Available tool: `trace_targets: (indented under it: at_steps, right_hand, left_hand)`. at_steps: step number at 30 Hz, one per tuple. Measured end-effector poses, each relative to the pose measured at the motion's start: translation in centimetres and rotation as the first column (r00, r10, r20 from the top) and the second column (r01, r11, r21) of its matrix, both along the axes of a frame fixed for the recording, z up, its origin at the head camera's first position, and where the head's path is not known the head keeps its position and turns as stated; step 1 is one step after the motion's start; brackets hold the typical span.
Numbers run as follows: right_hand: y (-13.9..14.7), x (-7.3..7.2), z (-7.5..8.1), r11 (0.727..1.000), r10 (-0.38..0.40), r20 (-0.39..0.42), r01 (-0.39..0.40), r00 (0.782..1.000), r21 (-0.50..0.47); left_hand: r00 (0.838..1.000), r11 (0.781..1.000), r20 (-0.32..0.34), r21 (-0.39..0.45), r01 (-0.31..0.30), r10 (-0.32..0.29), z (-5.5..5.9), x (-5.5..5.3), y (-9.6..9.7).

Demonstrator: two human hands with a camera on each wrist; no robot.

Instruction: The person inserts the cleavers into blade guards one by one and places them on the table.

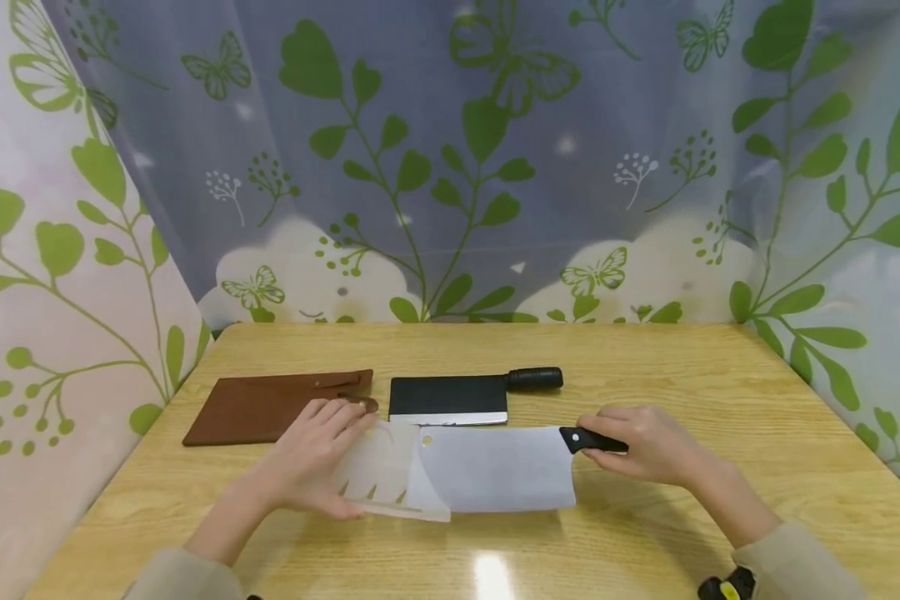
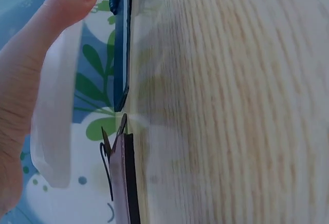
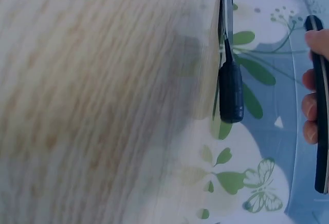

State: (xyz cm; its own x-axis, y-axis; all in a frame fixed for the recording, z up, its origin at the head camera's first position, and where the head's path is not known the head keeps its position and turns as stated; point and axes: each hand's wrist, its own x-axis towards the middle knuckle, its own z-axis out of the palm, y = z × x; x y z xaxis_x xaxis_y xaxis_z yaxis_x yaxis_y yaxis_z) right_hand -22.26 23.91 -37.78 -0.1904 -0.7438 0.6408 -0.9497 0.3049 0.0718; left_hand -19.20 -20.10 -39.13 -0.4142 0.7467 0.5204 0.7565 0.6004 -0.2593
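Head: right grip (image 1: pixel 641 442) holds cleaver (image 1: pixel 502 468) by black handle (image 1: pixel 598 441), left grip (image 1: pixel 315 457) clasps pale sheath (image 1: pixel 378 467) at blade's end, over table (image 1: pixel 645 367). Left wrist: sheath probably light, bendy; hold outer edges. Right wrist: cleaver likely heavy, stiff; handle only.

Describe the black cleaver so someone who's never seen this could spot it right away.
On the wooden table, find the brown sheath at the left. Just right of it lies the black cleaver, its handle pointing right. Its dark blade with a bright edge sets it apart from the pale-bladed silver cleaver held in front of it.
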Motion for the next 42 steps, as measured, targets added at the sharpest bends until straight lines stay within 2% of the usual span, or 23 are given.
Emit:
trace_targets:
  at_steps: [5, 9, 17, 24, 36, 42]
  right_hand:
    - [-0.3, -0.1, -0.3, 0.999, 0.012, -0.016, -0.011, 1.000, 0.036]
    - [-0.4, 0.1, -0.6, 1.000, 0.021, -0.003, -0.021, 1.000, 0.017]
    - [-1.8, 0.3, 0.3, 0.998, -0.061, 0.005, 0.061, 0.998, 0.023]
    - [-2.3, 0.2, 0.0, 0.999, -0.041, -0.006, 0.041, 0.999, 0.032]
    - [-2.6, 0.4, 0.0, 0.996, -0.034, -0.128, 0.043, 0.991, 0.072]
    - [-2.8, 0.7, -0.1, 0.991, -0.063, -0.216, 0.087, 0.974, 0.104]
  left_hand:
    - [1.000, 0.999, 0.002, -0.034, 0.014, -0.014, -0.2, 0.2, 0.4]
    - [1.000, 0.999, -0.002, -0.024, 0.023, -0.023, 0.0, 0.4, 0.5]
    - [1.000, 1.000, 0.014, -0.006, 0.006, -0.005, 1.2, 0.2, 1.2]
    - [1.000, 1.000, 0.010, -0.029, 0.000, 0.000, 0.9, 0.5, 1.1]
    - [1.000, 0.999, -0.015, -0.033, -0.015, 0.014, 0.6, 0.9, 1.0]
    - [1.000, 0.999, -0.013, -0.031, -0.023, 0.022, 0.3, 1.2, 0.9]
